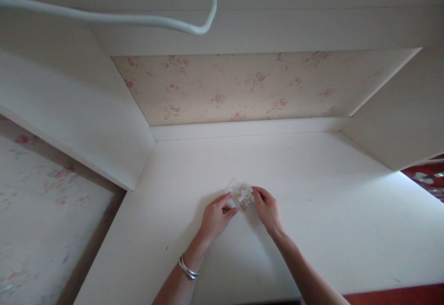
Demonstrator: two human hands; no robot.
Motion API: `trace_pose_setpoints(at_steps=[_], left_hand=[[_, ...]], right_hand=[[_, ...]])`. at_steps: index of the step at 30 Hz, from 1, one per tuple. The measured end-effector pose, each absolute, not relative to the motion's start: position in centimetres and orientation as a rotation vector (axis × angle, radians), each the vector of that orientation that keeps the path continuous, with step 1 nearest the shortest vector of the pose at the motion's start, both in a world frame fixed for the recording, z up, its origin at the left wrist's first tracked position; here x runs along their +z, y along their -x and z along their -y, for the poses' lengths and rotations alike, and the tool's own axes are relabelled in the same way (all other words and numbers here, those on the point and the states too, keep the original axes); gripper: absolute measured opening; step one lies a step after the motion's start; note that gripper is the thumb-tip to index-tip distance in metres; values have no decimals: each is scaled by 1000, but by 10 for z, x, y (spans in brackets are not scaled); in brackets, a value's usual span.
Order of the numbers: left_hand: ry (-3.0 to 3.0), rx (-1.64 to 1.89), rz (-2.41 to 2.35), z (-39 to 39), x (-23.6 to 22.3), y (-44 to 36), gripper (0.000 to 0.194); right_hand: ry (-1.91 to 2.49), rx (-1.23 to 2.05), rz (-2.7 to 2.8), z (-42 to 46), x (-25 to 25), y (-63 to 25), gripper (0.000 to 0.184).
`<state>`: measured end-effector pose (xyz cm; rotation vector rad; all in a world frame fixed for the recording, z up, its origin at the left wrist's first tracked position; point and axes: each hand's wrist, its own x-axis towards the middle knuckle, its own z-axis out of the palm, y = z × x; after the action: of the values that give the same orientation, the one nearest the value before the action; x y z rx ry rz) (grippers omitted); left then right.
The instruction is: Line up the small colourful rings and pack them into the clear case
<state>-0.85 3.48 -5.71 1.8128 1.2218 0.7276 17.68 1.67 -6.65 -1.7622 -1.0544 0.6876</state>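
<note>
Nearest the camera, two bare forearms reach in over a smooth, matte white desktop [312, 231], the left one wearing a shiny silver bangle [189, 269] of slim, rounded bands. A strip of red surface [398, 294] shows past the desktop's near edge at the right. Farther in, the left hand [215, 217] and the right hand [267, 208] face each other across a small, clear container [242, 196], which looks like thin plastic with angular edges. The left hand has its thumb and fingers a little apart at the container's left side; the right hand's fingers are close together at its right side, so it sits between the two, over the middle of the desktop. Small pale pieces show within it, too blurred to name. Beyond the hands, bare white surface runs back to a flat white skirting strip [249, 128], with flat white side panels at either side. Behind the strip is cream wallpaper [229, 88] printed with loose pink flower sprays. Across the top, a smooth, rounded white cable [138, 20] runs in from the left and bends sharply upward.
</note>
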Motion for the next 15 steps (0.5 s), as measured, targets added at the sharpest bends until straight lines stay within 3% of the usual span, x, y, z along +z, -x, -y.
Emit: trace_pose_setpoints(at_steps=[8,15], left_hand=[[-1778,723,-1223,-33,-58,6,55],[-1867,759,-1218,-33,-60,4,45]], right_hand=[[1667,760,1087,-11,-69,-176,35],[1605,675,1175,-7,-67,-173,34]])
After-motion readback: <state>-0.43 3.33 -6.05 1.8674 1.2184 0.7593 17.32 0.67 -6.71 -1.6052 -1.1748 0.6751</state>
